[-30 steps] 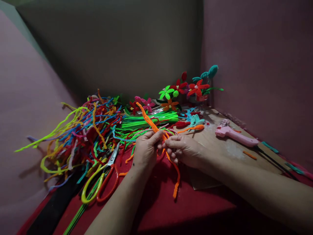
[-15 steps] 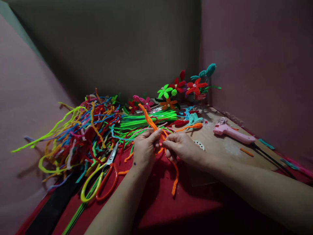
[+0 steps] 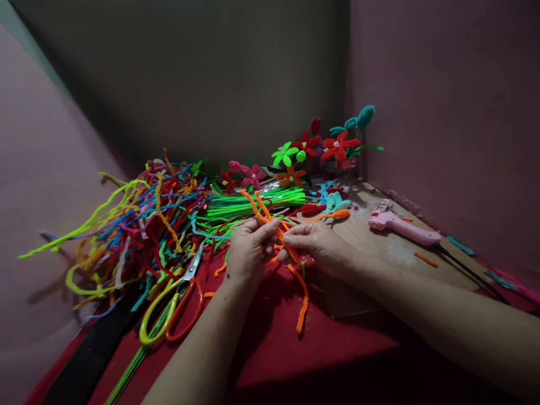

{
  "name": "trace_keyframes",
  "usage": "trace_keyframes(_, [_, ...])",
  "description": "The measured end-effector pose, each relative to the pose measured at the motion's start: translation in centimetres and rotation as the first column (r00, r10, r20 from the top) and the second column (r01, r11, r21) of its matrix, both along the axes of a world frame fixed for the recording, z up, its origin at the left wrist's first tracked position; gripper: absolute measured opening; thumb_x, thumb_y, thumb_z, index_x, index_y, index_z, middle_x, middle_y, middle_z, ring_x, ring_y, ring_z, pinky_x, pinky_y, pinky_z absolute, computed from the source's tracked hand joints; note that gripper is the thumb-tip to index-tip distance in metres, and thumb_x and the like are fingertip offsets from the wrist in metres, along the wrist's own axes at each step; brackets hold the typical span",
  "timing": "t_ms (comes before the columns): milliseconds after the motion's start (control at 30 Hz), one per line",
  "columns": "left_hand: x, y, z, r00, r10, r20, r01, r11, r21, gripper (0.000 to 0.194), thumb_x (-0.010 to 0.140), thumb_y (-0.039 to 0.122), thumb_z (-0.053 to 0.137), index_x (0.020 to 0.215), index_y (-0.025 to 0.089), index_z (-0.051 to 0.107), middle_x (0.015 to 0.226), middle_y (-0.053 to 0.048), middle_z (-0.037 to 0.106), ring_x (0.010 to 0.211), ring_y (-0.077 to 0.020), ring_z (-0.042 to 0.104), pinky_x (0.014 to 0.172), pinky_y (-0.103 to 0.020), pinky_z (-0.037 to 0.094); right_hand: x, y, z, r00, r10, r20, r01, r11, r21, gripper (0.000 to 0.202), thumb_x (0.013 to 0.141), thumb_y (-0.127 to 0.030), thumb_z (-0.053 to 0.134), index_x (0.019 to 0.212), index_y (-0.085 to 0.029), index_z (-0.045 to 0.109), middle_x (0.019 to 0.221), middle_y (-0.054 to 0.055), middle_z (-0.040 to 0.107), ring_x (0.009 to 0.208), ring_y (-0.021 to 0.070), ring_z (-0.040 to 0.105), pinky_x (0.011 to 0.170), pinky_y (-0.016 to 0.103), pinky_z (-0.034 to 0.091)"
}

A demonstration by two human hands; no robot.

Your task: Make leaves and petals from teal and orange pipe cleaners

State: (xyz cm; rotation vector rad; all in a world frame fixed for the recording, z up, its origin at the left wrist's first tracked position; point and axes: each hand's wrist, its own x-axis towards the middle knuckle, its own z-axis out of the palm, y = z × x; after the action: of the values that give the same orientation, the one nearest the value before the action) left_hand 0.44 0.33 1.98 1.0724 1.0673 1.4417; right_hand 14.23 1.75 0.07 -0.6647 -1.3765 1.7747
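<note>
Between my two hands are orange pipe cleaners, their two free ends pointing up and away in a narrow V. My left hand pinches them between thumb and fingers. Close on its right, my right hand grips the same orange strands lower down, thumb against fingertips. How the strands join is partly hidden by the fingers. Another orange pipe cleaner lies on the red cloth below the hands. Left of my left wrist are scissors with one yellow and one red handle loop.
A tangled heap of coloured pipe cleaners fills the left. Behind the hands lie bundled green pipe cleaners and several finished flowers. A pink glue gun rests on a board at right, its cord trailing toward the wall.
The orange strands' upper ends have parted from lying together into a narrow V. My right hand has shifted slightly, and a short orange end now shows below its fingers.
</note>
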Motion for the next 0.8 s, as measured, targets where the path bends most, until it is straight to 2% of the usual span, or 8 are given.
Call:
trace_keyframes(167, [0.0,0.0,-0.1,1.0,-0.023,-0.013,0.023,0.999,-0.023,0.019,0.065,0.027,0.07,0.069,0.012,0.06,0.045,0.006,0.043,0.034,-0.0015,0.032,0.033,-0.016,0.018,-0.1,-0.2,0.4,0.999,-0.016,0.045,0.019,0.997,-0.073,0.014,0.07,-0.027,0.063,0.066,-0.013,0.063,0.06,0.004,0.066,0.046,0.009,0.051,0.05,0.023,0.038])
trace_keyframes(300, [0.1,-0.1,-0.1,0.999,-0.028,-0.032,0.026,0.998,-0.054,0.02,0.066,0.029,0.07,0.071,0.012,0.061,0.042,0.007,0.04,0.033,-0.0026,0.031,0.034,-0.017,0.02,-0.1,-0.1,0.4,0.999,-0.022,0.043,0.024,0.999,-0.041,0.012,0.067,-0.021,0.062,0.059,-0.012,0.061,0.057,0.003,0.062,0.048,0.0087,0.049,0.051,0.023,0.036])
trace_keyframes(467, [0.2,0.0,-0.2,0.998,-0.044,-0.046,0.043,0.999,-0.025,0.021,0.067,0.03,0.069,0.071,0.011,0.06,0.04,0.009,0.035,0.033,-0.0022,0.029,0.034,-0.016,0.02,0.0,0.1,0.2,0.999,-0.016,0.043,0.017,0.999,-0.034,0.012,0.062,-0.019,0.064,0.054,-0.012,0.059,0.049,-0.001,0.054,0.045,0.0069,0.041,0.047,0.023,0.028])
trace_keyframes(533, [0.2,0.1,-0.1,0.999,-0.05,-0.019,0.05,0.998,-0.031,0.022,0.068,0.031,0.069,0.071,0.012,0.058,0.044,0.008,0.04,0.034,-0.0021,0.032,0.034,-0.015,0.021,0.0,0.3,0.3,0.998,-0.056,0.021,0.057,0.998,-0.037,0.013,0.061,-0.018,0.066,0.053,-0.012,0.058,0.048,-0.002,0.051,0.044,0.0059,0.038,0.046,0.023,0.026])
trace_keyframes(633, [0.0,0.3,0.0,0.997,-0.058,0.052,0.062,0.995,-0.079,0.028,0.068,0.038,0.069,0.076,0.013,0.058,0.057,0.004,0.051,0.038,-0.0016,0.039,0.035,-0.014,0.025,-0.1,0.6,0.2,0.983,-0.149,-0.107,0.139,0.986,-0.092,0.014,0.06,-0.021,0.07,0.058,-0.012,0.06,0.052,-0.002,0.053,0.046,0.0056,0.04,0.047,0.023,0.027])
trace_keyframes(700, [-0.1,0.3,-0.2,0.99,-0.128,0.053,0.134,0.983,-0.125,0.029,0.068,0.038,0.069,0.08,0.014,0.058,0.063,0.003,0.055,0.039,-0.0008,0.04,0.035,-0.013,0.027,-0.2,1.0,0.0,0.959,-0.201,-0.198,0.174,0.974,-0.145,0.017,0.059,-0.024,0.073,0.064,-0.012,0.062,0.057,-0.001,0.056,0.05,0.0068,0.046,0.049,0.022,0.032])
trace_keyframes(800, [0.0,0.3,-0.9,0.951,-0.308,-0.033,0.295,0.932,-0.211,0.026,0.069,0.035,0.068,0.08,0.014,0.058,0.058,0.003,0.055,0.036,-0.0025,0.041,0.034,-0.014,0.029,-0.3,1.4,-0.5,0.93,-0.261,-0.257,0.216,0.958,-0.19,0.022,0.059,-0.028,0.074,0.069,-0.012,0.062,0.063,0.001,0.059,0.054,0.009,0.051,0.051,0.023,0.038])
